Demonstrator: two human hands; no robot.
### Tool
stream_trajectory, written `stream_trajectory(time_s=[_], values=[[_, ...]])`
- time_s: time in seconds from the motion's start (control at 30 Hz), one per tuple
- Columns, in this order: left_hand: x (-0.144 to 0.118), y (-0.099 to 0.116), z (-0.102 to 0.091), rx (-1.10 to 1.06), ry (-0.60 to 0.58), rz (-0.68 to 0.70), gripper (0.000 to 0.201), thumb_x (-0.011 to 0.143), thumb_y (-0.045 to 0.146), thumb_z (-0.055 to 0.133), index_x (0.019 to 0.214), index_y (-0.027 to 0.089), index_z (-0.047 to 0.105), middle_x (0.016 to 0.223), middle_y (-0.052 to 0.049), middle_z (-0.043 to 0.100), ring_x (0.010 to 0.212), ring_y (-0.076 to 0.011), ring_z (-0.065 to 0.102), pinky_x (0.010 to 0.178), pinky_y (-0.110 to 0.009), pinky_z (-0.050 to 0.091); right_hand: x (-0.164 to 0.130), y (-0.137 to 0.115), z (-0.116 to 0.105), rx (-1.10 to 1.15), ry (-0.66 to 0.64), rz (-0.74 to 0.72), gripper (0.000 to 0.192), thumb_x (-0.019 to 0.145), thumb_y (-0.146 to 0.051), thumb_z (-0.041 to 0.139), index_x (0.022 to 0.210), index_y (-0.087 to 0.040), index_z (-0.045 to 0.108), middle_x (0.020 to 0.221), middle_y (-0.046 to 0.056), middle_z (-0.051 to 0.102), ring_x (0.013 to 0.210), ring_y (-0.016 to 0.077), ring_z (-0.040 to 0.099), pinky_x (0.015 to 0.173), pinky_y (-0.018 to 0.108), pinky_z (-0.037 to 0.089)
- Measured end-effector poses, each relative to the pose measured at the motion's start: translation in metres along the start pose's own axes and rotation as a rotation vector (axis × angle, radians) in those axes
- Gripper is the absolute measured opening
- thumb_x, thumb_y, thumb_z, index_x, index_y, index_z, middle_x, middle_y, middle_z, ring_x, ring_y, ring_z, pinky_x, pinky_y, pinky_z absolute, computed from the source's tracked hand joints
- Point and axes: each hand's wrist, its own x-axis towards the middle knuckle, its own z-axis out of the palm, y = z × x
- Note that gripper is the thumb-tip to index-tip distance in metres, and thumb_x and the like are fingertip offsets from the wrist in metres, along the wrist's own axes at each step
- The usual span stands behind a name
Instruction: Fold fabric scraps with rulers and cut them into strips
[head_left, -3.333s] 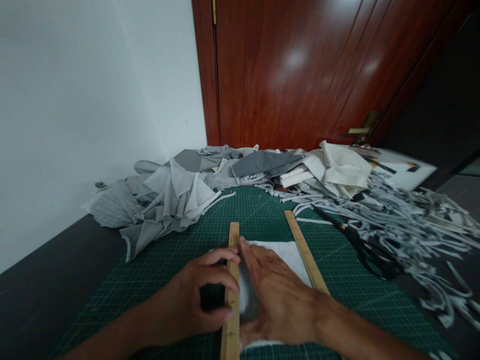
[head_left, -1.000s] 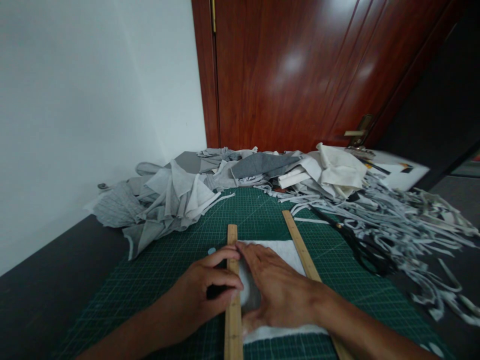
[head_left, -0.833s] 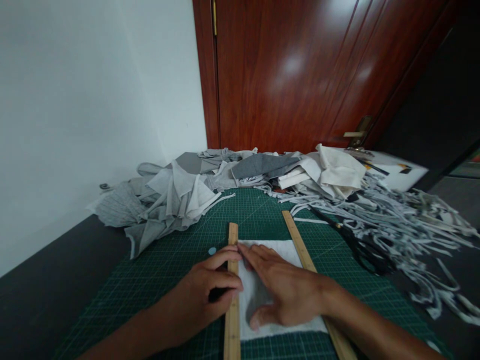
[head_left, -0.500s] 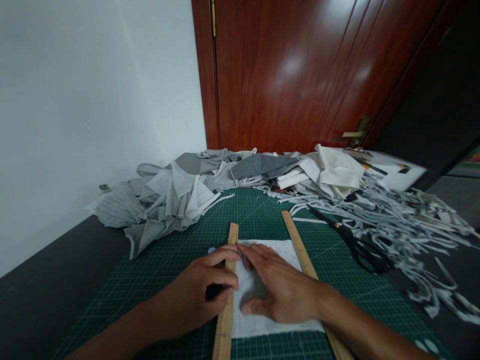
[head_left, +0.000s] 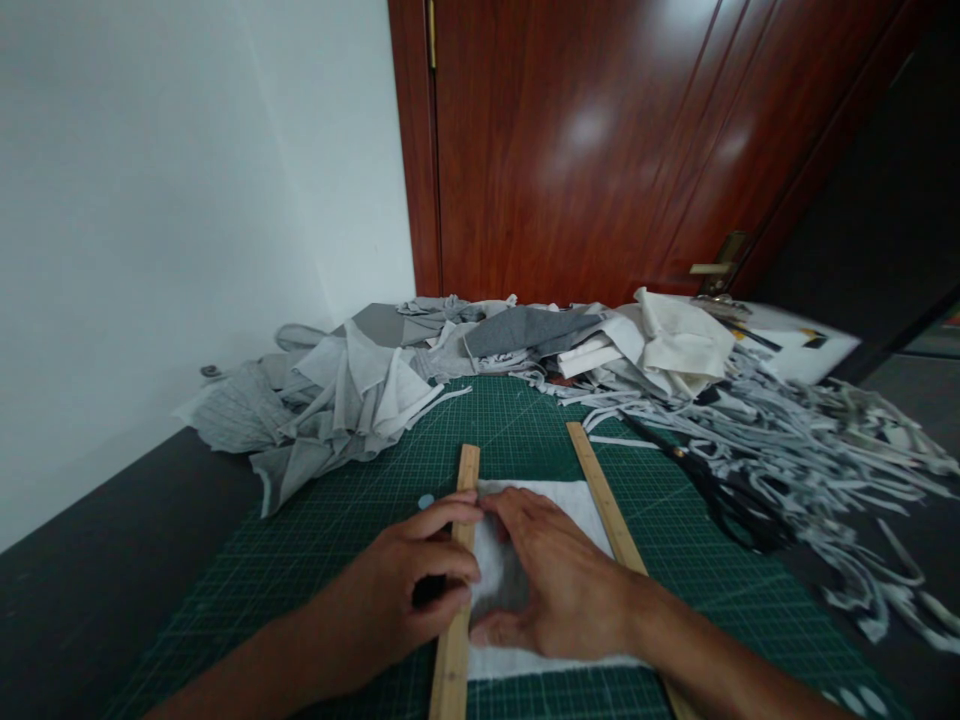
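Note:
A piece of light grey-white cloth (head_left: 555,662) lies flat on a green cutting mat (head_left: 352,560), between two wooden rulers. My left hand (head_left: 397,580) curls over the left wooden ruler (head_left: 451,655), with fingertips and thumb at its right edge. My right hand (head_left: 566,575) rests on the cloth, fingers reaching forward and thumb spread apart, both tips close to that same ruler edge. The right wooden ruler (head_left: 600,490) runs along the cloth's other side and passes under my right forearm.
Grey fabric scraps (head_left: 337,400) are heaped at the left, with more folded cloth (head_left: 682,340) at the back. Black-handled scissors (head_left: 739,505) lie at the right beside a tangle of grey fabric strips (head_left: 817,450). A wooden door (head_left: 555,150) and white wall (head_left: 187,180) stand behind.
My right thumb has slid left to the left ruler's edge, and the right fingers are bent slightly more. My left hand keeps its place on the ruler.

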Motion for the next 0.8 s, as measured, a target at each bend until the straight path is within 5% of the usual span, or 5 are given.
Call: stream_trajectory(time_s=[0.43,0.67,0.8], values=[[-0.004,-0.004,-0.002,-0.16,0.178,-0.156,0.017,0.086,0.021,0.07,0.097,0.028,0.081,0.153,-0.005,0.059,0.144,-0.0283,0.055,0.122,-0.042,0.042,0.001,0.001,0.003,-0.048,-0.037,0.033,0.104,0.069,-0.062,0.092,0.15,-0.009,0.054,0.138,0.02,0.063,0.129,0.0404,0.057,0.117,0.055,0.041],[0.002,0.012,0.021,-0.329,0.332,-0.116,0.021,0.084,0.021,0.072,0.102,0.03,0.08,0.156,-0.003,0.057,0.143,-0.0293,0.056,0.122,-0.046,0.042,0.003,0.008,0.007,-0.038,-0.012,-0.041,0.097,0.072,-0.05,0.091,0.152,-0.015,0.05,0.143,0.018,0.061,0.13,0.0378,0.057,0.116,0.051,0.041],[0.002,0.014,0.029,-0.319,0.308,-0.169,0.024,0.08,0.016,0.071,0.099,0.028,0.078,0.161,-0.004,0.05,0.144,-0.0303,0.054,0.121,-0.045,0.044,0.005,0.009,0.01,-0.016,0.001,-0.039,0.094,0.07,-0.046,0.092,0.148,-0.012,0.052,0.141,0.018,0.062,0.13,0.0376,0.057,0.117,0.051,0.04]])
